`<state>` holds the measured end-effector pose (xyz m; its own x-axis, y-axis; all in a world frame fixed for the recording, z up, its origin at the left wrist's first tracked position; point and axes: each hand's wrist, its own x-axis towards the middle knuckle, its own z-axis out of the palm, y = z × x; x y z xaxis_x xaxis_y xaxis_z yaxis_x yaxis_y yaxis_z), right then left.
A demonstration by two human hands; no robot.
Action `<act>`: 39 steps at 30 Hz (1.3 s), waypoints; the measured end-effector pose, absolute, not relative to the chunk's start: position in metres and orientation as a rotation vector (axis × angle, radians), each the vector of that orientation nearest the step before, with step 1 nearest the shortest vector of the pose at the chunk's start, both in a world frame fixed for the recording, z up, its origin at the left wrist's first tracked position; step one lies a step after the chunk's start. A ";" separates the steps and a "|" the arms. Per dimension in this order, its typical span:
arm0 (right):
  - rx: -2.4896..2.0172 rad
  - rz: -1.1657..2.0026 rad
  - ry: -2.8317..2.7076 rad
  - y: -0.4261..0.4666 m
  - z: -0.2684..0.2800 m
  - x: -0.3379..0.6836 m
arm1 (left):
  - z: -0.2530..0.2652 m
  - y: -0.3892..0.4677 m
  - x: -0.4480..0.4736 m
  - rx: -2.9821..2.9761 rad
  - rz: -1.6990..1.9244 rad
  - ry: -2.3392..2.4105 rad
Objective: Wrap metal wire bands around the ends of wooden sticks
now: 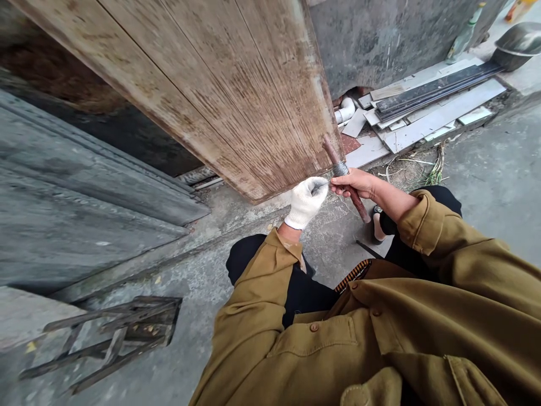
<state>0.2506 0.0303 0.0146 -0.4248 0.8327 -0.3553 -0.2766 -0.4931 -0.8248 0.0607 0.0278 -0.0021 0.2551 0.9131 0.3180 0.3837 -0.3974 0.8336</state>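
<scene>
My right hand [354, 185], bare, is closed around a reddish-brown stick [359, 206] held at a slant. Grey wire [340, 168] is wound in several tight turns about the stick just above my fingers. My left hand [307, 202] wears a white knitted glove and is closed, thumb and fingers pinched together close to my right fingertips. Whatever lies in that pinch is too small to make out. The stick's upper end overlaps the lower right edge of a worn wooden door [236, 96] in my view.
Stacked boards and tile strips [439, 104] lie along the wall at right, with a metal basin [518, 45] and a glass bottle [465, 34] beyond. A white pipe [345, 110] emerges near the door. At lower left a wooden stool [114, 332] lies on its side on the concrete.
</scene>
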 end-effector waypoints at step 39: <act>-1.411 1.237 -1.948 0.026 0.045 0.261 | 0.009 0.027 0.059 1.034 0.443 0.821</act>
<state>0.2613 0.0258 0.0448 -0.3873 0.9096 -0.1502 0.5231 0.0826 -0.8483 0.0592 0.0268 0.0088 0.6304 0.6735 -0.3859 0.0472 0.4630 0.8851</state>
